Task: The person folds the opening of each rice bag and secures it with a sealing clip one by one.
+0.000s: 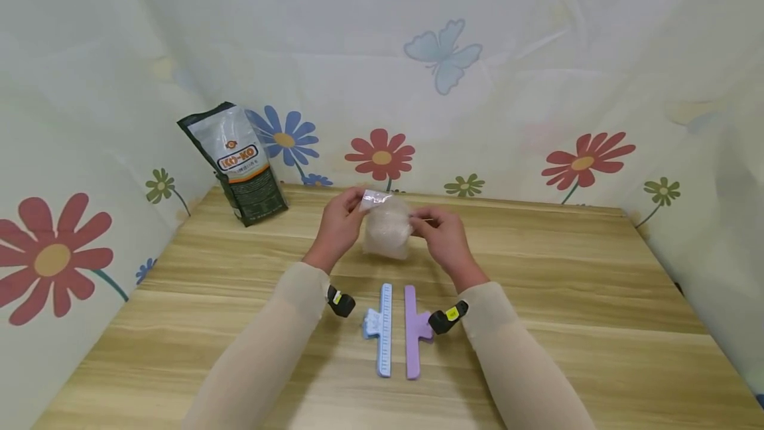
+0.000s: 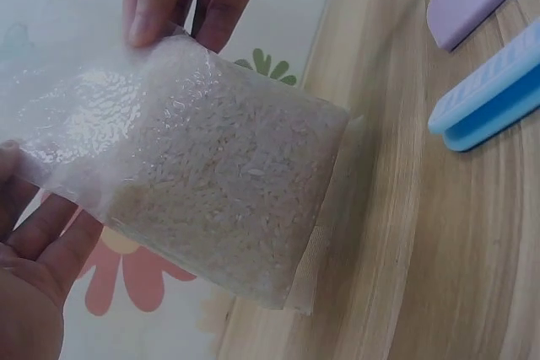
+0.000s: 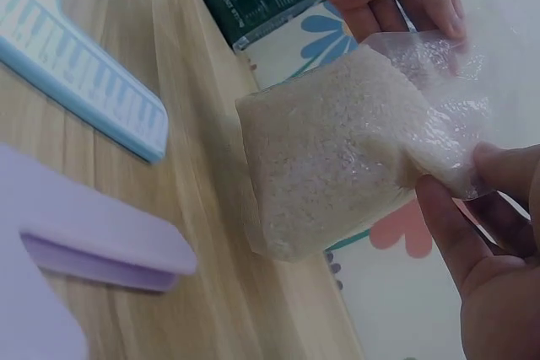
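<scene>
A clear plastic bag of white rice (image 1: 386, 231) is held up between both hands at the back middle of the table. My left hand (image 1: 341, 225) pinches the left side of the bag's upper part, just by its shiny loose top. My right hand (image 1: 444, 239) pinches the right edge; in the right wrist view its thumb and fingers (image 3: 451, 229) grip the clear film above the rice. The rice fills the lower part of the bag, whose bottom edge is close over the wood in the left wrist view (image 2: 325, 208).
A light-blue sealing clip (image 1: 384, 330) with ruler marks and a purple sealing clip (image 1: 412, 334) lie side by side between the forearms. At the back left, a dark green and silver printed pouch (image 1: 239, 164) leans against the flower-patterned cloth wall (image 1: 507, 118). All stand on the wooden table (image 1: 567, 271).
</scene>
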`<state>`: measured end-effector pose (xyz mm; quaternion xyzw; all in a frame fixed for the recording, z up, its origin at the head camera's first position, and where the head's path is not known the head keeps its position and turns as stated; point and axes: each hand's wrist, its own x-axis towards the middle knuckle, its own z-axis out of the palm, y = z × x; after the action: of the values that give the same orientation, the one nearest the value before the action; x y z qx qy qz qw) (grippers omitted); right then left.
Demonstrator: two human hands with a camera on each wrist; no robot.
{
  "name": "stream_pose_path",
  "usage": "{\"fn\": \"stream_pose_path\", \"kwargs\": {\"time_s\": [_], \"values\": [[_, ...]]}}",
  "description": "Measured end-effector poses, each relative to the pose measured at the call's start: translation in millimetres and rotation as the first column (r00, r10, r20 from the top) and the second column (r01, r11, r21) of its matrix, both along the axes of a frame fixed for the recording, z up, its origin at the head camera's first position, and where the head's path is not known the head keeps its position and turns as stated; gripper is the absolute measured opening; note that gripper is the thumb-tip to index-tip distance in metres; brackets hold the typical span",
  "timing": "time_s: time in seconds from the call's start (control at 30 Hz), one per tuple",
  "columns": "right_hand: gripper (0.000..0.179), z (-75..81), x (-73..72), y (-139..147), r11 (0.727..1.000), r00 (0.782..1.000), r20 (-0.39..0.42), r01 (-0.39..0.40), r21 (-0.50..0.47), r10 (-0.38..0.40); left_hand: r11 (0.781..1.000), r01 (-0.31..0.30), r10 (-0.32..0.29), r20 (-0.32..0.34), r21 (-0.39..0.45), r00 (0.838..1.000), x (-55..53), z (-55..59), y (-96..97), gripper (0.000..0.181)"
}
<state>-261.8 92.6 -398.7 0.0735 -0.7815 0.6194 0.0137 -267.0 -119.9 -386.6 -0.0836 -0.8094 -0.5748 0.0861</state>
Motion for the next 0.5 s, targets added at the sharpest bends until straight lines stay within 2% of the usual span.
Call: {"fn": "stream_pose_path", "kwargs": {"time_s": [0.27,0.5], "values": [[0.017,-1.6,3.7,-9.4,0.999,0.999,0.019,-0.035,0.006,0.035,0.999,-0.035,0.035,-0.023,0.002,0.999,7.2,-1.6,-12.2,0.027],[0.018,-2.4,8.7,-16.8,0.997,0.997,0.044,-0.064,0.035,0.062,0.998,-0.066,0.066,-0.008,0.01,0.998,12.9,-3.2,-20.7,0.027]]}}
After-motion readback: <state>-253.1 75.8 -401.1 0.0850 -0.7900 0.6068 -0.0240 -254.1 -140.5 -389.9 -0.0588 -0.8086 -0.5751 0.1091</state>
